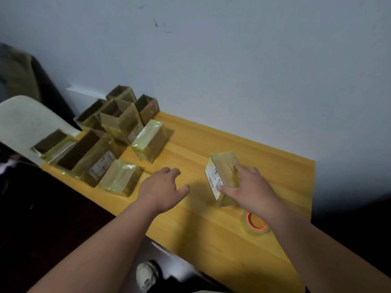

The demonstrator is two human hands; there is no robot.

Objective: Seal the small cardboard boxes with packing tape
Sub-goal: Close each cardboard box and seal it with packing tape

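Yellow wooden table (211,240) stands against a pale wall. At its left, open boxes (110,121) are crowded together. Left hand (164,190) hovers, fingers loosely spread. Right hand (251,187) grips a taped box (222,172); tape roll (255,224) lies just beside that wrist.

I see a yellow wooden table (211,240): taped box (222,166) at right, tape roll (245,222) nearer me, open and sealed boxes (114,132) clustered far-left.
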